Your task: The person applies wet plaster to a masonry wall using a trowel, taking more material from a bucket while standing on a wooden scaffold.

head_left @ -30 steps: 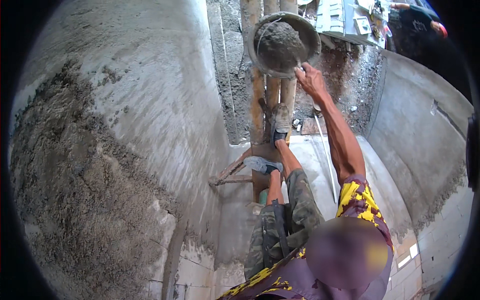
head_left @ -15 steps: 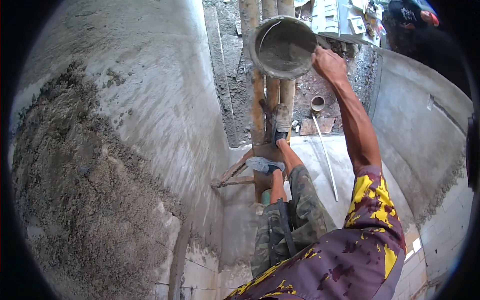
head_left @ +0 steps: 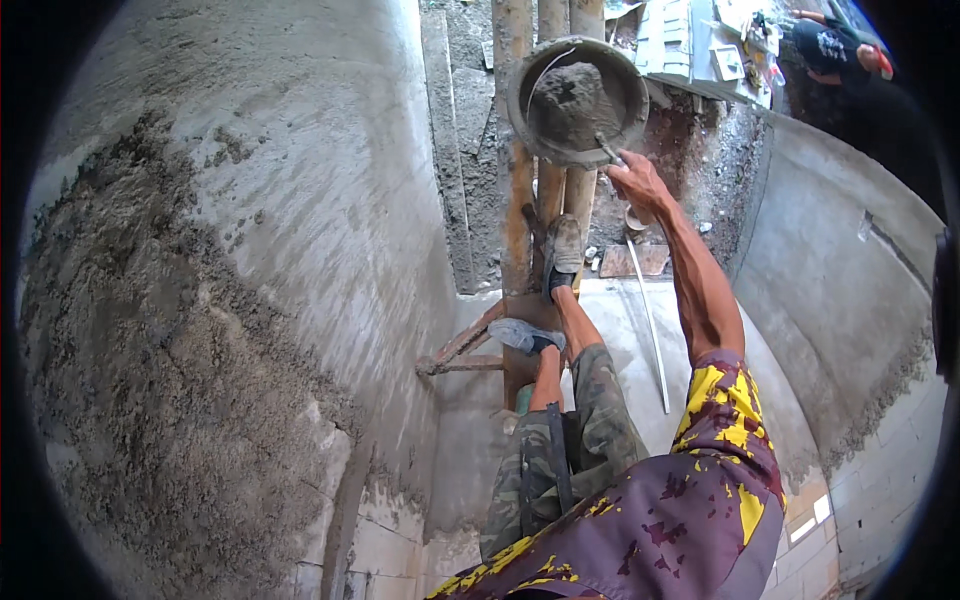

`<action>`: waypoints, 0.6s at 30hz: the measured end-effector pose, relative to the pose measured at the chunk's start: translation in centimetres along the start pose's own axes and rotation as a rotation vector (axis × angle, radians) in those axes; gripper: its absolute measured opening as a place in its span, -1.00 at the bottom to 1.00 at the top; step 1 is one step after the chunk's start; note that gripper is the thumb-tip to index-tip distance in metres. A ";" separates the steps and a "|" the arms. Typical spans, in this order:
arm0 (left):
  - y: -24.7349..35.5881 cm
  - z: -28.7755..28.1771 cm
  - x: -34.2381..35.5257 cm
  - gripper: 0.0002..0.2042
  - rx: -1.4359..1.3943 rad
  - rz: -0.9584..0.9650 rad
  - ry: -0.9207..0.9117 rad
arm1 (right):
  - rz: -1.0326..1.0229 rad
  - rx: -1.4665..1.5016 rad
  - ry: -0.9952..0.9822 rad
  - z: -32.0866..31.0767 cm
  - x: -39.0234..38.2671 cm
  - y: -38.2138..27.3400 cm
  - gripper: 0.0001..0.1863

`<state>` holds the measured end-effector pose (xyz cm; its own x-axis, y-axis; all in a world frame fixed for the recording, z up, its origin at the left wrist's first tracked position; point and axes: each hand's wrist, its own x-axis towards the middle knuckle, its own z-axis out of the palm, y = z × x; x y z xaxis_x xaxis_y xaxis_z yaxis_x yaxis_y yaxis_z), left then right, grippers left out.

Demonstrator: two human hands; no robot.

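Note:
My right hand (head_left: pixel 637 185) grips the handle of a trowel (head_left: pixel 607 147), whose blade end sits in grey wet mortar (head_left: pixel 570 105) inside a round bucket (head_left: pixel 634 100) with a wire handle. The bucket rests atop long wooden poles (head_left: pixel 515 235). My feet, in worn shoes (head_left: pixel 565 245), are below the bucket on the poles and a plank. My left hand is not in view.
Left, a wall (head_left: pixel 280 200) carries rough wet plaster (head_left: pixel 170 400); right, another grey wall (head_left: pixel 820 250). A white strip (head_left: pixel 650 330) leans below a brown board (head_left: pixel 635 260). At top right, a co-worker in dark clothing (head_left: pixel 830 55) is beside a cluttered white surface (head_left: pixel 675 40).
My right hand moved up and right half a second ago, when the bucket's mortar mound did not show; now it is lower and leftward, with trowel and mound visible again.

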<state>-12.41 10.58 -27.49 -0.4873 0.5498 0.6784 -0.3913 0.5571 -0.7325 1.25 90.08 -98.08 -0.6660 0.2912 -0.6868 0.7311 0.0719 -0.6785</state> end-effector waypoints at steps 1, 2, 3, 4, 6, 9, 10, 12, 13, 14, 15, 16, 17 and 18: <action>-1.2 0.1 0.2 -0.52 0.012 0.005 0.003 | -0.012 0.011 -0.016 0.3 0.1 1.2 -0.70; -2.4 0.2 0.2 -0.52 0.031 -0.002 0.007 | -0.036 -0.150 -0.038 -0.4 1.0 3.0 -0.70; -4.0 0.4 0.2 -0.52 0.058 -0.013 0.010 | -0.080 -0.301 -0.068 -0.3 2.5 3.8 -0.70; -5.9 0.0 1.3 -0.52 0.102 -0.014 0.039 | -0.087 -0.237 -0.090 0.6 1.2 2.2 -0.69; -8.0 -0.2 2.4 -0.53 0.153 -0.074 0.070 | 0.035 0.110 -0.045 0.8 -0.7 1.8 -0.74; -6.2 -1.2 2.1 -0.53 0.171 -0.197 0.078 | 0.104 0.296 0.066 0.0 -4.5 -0.6 -0.76; -5.7 -1.2 3.2 -0.53 0.137 -0.249 0.081 | 0.095 0.306 0.049 1.1 -5.8 -1.5 -0.76; -5.9 -2.4 3.0 -0.53 0.115 -0.298 0.070 | 0.044 0.371 0.208 1.6 -9.0 -2.9 -0.84; -6.9 -3.0 3.1 -0.53 0.127 -0.305 0.063 | 0.035 0.362 0.201 2.1 -11.4 -4.5 -0.84; -6.4 -3.5 3.5 -0.52 0.091 -0.311 0.069 | 0.010 0.398 0.295 2.7 -14.1 -6.6 -0.83; -5.9 -4.0 3.9 -0.51 0.055 -0.317 0.074 | -0.015 0.434 0.389 3.4 -16.6 -8.3 -0.82; -5.5 -4.2 4.2 -0.51 0.050 -0.343 0.068 | -0.070 0.338 0.480 3.3 -18.9 -9.7 -0.80; -6.2 -4.9 5.0 -0.50 0.039 -0.339 0.059 | -0.018 0.422 0.558 5.0 -21.1 -12.7 -0.78; -6.3 -5.3 5.1 -0.49 0.021 -0.341 0.046 | -0.085 0.411 0.639 7.0 -22.7 -14.1 -0.77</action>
<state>-8.27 13.17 -19.10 -0.2897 0.3619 0.8861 -0.5419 0.7011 -0.4635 5.01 75.81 -74.73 -0.4111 0.8046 -0.4286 0.4840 -0.2058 -0.8506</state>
